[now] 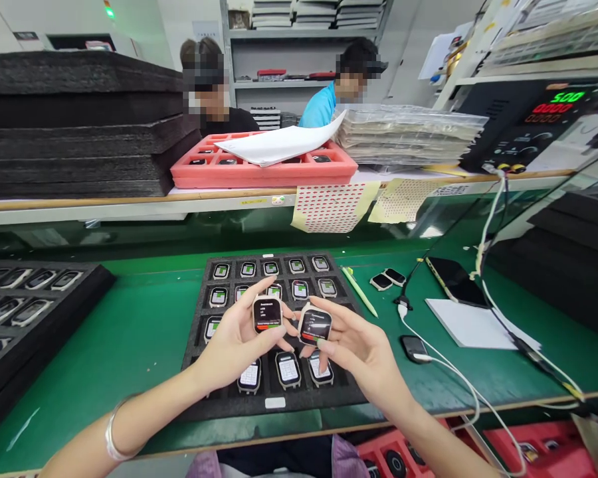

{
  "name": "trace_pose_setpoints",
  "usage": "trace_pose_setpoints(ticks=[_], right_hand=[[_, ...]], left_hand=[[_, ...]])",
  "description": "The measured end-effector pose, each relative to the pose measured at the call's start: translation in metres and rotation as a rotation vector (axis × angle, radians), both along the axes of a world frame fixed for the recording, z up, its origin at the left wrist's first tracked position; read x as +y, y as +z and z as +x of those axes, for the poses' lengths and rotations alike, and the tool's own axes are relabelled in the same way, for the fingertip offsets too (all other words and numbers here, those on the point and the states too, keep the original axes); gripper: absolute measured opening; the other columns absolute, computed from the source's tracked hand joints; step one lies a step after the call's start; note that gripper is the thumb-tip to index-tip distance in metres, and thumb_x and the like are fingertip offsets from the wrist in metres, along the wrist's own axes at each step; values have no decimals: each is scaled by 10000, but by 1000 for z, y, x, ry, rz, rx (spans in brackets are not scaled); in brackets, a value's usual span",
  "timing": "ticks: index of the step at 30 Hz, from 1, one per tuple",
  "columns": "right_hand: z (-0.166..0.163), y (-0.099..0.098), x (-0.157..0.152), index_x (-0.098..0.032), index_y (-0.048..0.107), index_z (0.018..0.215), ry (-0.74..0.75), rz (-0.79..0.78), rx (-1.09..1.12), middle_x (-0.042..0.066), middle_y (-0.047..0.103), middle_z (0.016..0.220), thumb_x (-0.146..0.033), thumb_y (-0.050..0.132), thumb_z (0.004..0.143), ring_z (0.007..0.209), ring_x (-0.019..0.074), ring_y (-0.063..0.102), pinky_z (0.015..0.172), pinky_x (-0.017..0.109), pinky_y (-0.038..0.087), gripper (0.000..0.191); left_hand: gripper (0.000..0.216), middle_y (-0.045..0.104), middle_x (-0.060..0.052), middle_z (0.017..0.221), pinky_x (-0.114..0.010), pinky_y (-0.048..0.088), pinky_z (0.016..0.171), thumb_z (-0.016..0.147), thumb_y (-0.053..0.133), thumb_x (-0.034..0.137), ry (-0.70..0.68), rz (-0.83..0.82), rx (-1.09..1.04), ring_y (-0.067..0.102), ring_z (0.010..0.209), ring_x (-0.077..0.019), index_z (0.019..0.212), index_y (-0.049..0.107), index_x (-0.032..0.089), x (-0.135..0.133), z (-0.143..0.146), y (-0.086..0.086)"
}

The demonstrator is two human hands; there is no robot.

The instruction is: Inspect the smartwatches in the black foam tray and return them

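My left hand (242,332) is closed round a smartwatch (268,315) without a strap, its dark screen lit with small text and a red and green bar. A second smartwatch (315,325) with a similar screen sits tilted in the fingers of my right hand (353,342). Both are held side by side above a black foam tray (274,403). Rows of lit watch bodies lie in the tray's pockets, such as a watch with a white list on its screen (288,369). My hands hide part of the middle rows.
Left stands another foam tray (87,285) of watches. To the right lie a green pen (359,292), two small watch bodies (387,279), a phone (457,282), white paper (471,322) and a cabled black puck (414,348). Two people sit beyond the shelf, which holds a red foam tray (264,176).
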State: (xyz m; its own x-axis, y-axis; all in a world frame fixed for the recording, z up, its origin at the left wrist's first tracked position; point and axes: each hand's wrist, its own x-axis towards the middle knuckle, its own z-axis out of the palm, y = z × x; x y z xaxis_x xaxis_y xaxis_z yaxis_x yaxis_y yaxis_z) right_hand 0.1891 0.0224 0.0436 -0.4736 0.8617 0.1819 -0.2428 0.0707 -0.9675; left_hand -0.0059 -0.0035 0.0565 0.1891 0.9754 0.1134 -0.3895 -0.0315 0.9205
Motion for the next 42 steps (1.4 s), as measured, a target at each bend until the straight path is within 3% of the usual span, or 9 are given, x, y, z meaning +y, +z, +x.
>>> trace_pose_setpoints(ticks=[5, 10, 17, 21, 25, 33, 36, 39, 42], right_hand=[[-1, -2, 0, -201, 605, 1157, -54, -10, -12, 64, 678, 804, -301, 573, 890, 577, 182, 663, 429, 242, 521, 287], [-6, -1, -1, -187, 615, 1118, -161, -36, -60, 77, 683, 854, -310, 602, 871, 509, 142, 630, 382, 209, 490, 276], [-4, 0, -5, -217, 581, 1200, -18, -40, -10, 112, 676, 1038, -241, 632, 842, 633, 170, 664, 452, 232, 521, 363], [-5, 2, -6, -232, 524, 1259, 72, -34, -13, 112, 664, 1074, -195, 664, 816, 751, 200, 684, 528, 252, 554, 466], [-7, 2, -7, -228, 523, 1246, -16, -38, -78, 80, 684, 973, -177, 669, 815, 716, 180, 675, 508, 234, 549, 458], [-6, -1, -2, -250, 481, 1284, 20, 4, -171, 80, 667, 1055, -185, 672, 802, 732, 176, 681, 541, 244, 564, 522], [-7, -12, 9, -253, 445, 1326, -37, 127, -358, 61, 669, 982, -214, 618, 842, 757, 194, 683, 586, 280, 577, 517], [-11, -25, 30, -253, 465, 1309, -18, 365, -590, 83, 616, 1140, -214, 624, 833, 883, 224, 661, 664, 321, 586, 503], [-18, -39, 53, -224, 499, 1274, 74, 659, -761, 108, 549, 1260, -220, 646, 828, 1105, 267, 560, 875, 403, 530, 469]], left_hand=[[641, 594, -71, 989, -319, 563, 705, 796, 652, 154, -7, 20, 9, 618, 838, -188, 1364, 363, 221, 0, -1, 1], [598, 599, -72, 979, -340, 561, 704, 785, 657, 179, -18, 38, -1, 615, 841, -201, 1331, 417, 221, -1, -2, 1], [440, 600, -54, 839, -282, 553, 543, 857, 588, 283, 74, 6, 54, 608, 724, -180, 1267, 465, 180, 3, 1, -1], [479, 595, -60, 900, -300, 563, 609, 835, 603, 200, 46, 28, 34, 615, 791, -193, 1287, 442, 188, 3, -1, -3], [650, 590, -68, 1006, -343, 558, 732, 770, 662, 125, -4, 53, -30, 614, 862, -200, 1348, 379, 223, 0, -2, -3], [759, 553, -89, 1108, -329, 551, 745, 789, 673, 156, -29, 8, 9, 616, 876, -186, 1422, 270, 272, 1, -5, -12], [841, 460, -71, 1222, -333, 540, 796, 761, 689, 106, -93, 50, 59, 602, 947, -188, 1421, 232, 357, -2, -10, -21], [815, 424, -60, 1209, -366, 541, 829, 817, 619, 135, -69, 46, 151, 607, 958, -191, 1434, 143, 374, -2, -15, -32], [778, 444, -78, 1205, -404, 548, 820, 854, 560, 183, -8, 80, 373, 624, 940, -207, 1436, 67, 340, 6, -25, -44]])
